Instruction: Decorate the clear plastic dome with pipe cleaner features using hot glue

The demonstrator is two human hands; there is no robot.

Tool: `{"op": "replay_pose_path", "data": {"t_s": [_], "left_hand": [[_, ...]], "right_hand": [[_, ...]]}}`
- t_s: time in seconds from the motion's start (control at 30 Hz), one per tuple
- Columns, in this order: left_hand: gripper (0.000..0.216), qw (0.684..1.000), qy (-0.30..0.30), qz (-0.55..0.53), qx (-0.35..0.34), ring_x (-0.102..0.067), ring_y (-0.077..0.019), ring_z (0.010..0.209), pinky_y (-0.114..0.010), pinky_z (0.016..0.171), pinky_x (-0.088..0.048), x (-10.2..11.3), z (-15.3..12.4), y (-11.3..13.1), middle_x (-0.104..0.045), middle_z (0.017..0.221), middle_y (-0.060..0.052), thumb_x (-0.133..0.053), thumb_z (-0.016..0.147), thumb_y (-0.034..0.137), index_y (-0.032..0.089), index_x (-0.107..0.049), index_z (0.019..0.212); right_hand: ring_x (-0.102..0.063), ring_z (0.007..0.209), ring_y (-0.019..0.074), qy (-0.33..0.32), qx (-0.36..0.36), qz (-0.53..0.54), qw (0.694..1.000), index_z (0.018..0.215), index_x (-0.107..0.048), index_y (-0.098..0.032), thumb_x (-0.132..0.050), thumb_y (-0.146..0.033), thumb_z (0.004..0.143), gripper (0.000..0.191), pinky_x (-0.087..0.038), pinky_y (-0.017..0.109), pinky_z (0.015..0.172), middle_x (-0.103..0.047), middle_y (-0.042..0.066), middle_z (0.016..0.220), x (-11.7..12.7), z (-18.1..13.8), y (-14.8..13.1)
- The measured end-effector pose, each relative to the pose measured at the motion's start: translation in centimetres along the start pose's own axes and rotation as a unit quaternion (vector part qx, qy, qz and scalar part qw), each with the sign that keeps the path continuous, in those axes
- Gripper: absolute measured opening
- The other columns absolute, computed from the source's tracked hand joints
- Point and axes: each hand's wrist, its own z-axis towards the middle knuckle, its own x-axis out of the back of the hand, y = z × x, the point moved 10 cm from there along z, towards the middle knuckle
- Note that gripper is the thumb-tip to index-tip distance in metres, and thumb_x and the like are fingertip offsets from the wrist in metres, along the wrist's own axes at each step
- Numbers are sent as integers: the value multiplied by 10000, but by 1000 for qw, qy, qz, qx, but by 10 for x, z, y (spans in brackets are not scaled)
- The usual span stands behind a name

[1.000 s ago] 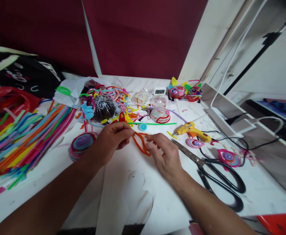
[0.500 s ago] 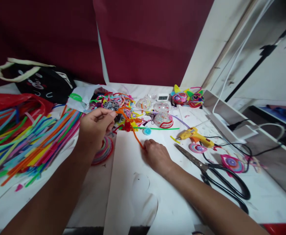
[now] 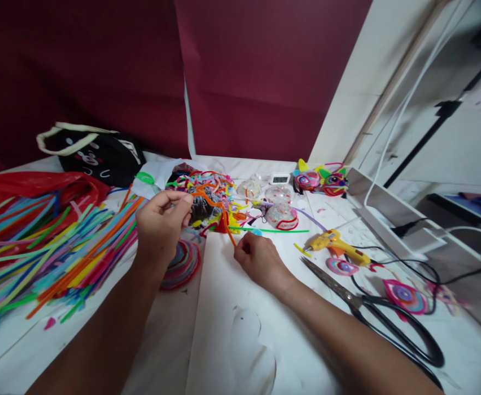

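An orange pipe cleaner (image 3: 225, 211), crimped and bent along its length, stretches between my two hands. My left hand (image 3: 163, 222) pinches its upper end between thumb and fingertips. The lower end runs into the closed fingers of my right hand (image 3: 261, 259), which is over a sheet of white paper (image 3: 219, 307). Beneath my left hand lies a round mat of coiled coloured pipe cleaners (image 3: 182, 266), partly covered by the wrist. A tangle of colourful pipe cleaner scraps (image 3: 207, 184) sits behind the orange piece.
Many loose pipe cleaners (image 3: 88, 241) fill the left side, beside a red plastic bag (image 3: 88, 186). Large scissors (image 3: 347, 296) and a yellow glue gun (image 3: 334, 244) lie to the right. Clear decorated domes (image 3: 281, 215) and a small digital display (image 3: 280, 179) stand at the back.
The camera view has shifted, so the scene sits lower and farther right. Both hands keep hold of the orange pipe cleaner, with my right hand slightly nearer my left.
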Motion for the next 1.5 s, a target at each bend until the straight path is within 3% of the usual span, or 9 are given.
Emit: {"op": "replay_pose_path", "data": {"t_s": [0.13, 0.27, 0.37, 0.47, 0.6, 0.9, 1.07, 1.27, 1.5], "left_hand": [[64, 999, -25, 16, 13, -397, -63, 395, -176, 384, -285, -4, -3, -6, -482, 433, 68, -683, 719, 218, 164, -649, 724], [79, 992, -101, 4, 78, -389, -64, 404, -178, 387, -285, -23, -15, -23, -480, 453, 66, -659, 740, 241, 164, -641, 753], [100, 985, -149, -1, 89, -398, -67, 421, -178, 404, -304, -36, -23, -28, -468, 458, 69, -652, 756, 262, 165, -642, 776], [124, 980, -174, 3, 97, -399, -66, 433, -177, 408, -302, -44, -30, -30, -480, 479, 63, -663, 756, 282, 162, -639, 773], [150, 970, -214, 19, 112, -393, -69, 429, -177, 403, -297, -55, -41, -33, -467, 474, 64, -660, 764, 311, 165, -623, 764], [243, 934, -327, 23, 141, -417, -68, 404, -184, 391, -293, -83, -66, -56, -529, 522, 51, -637, 802, 406, 176, -600, 731], [228, 931, -344, 93, 78, -442, -80, 446, -199, 453, -335, -86, -72, -56, -539, 534, 52, -589, 860, 390, 184, -633, 771], [189, 925, -334, 173, -48, -594, -146, 739, -214, 595, -415, -90, -75, -36, -672, 778, -15, -590, 858, 335, 191, -682, 777], [202, 920, -353, 167, 22, -598, -123, 577, -217, 564, -438, -89, -81, -52, -678, 663, 8, -564, 878, 362, 199, -681, 857]], "right_hand": [[-452, 564, 112, -4, -4, 109, 994, 578, -519, -186, -604, -147, 752, 197, -310, 255, 559, -526, -22, 575, -18, 31, -13], [-483, 508, 98, -72, -12, 216, 974, 797, -613, -180, -625, -224, 767, 54, -329, 225, 472, -583, -28, 631, -33, 44, -23], [-517, 549, 92, -129, -5, 382, 915, 959, -634, -199, -740, -303, 687, 310, -326, 195, 446, -621, -32, 705, -34, 35, -29], [-506, 548, 71, -148, -14, 553, 820, 872, -649, -181, -811, -380, 630, 352, -307, 169, 433, -645, -16, 727, -28, 26, -30], [-502, 523, 73, -103, -42, 621, 776, 772, -611, -177, -837, -415, 599, 371, -322, 167, 429, -662, -6, 691, -19, 26, -17], [-430, 453, 54, -9, -40, 559, 828, 687, -645, -142, -824, -361, 593, 298, -278, 187, 418, -600, -30, 580, 5, 15, 9], [-409, 447, 54, 8, -44, 526, 850, 697, -651, -152, -815, -370, 593, 292, -277, 193, 426, -575, -45, 556, 8, 2, 18], [-388, 423, 68, 41, -45, 502, 863, 744, -651, -160, -785, -370, 602, 286, -293, 212, 435, -516, -71, 474, 9, -1, 30], [-421, 459, 83, 53, -18, 450, 891, 796, -688, -156, -707, -364, 660, 249, -313, 230, 451, -568, -37, 571, 12, 0, 34]]}}
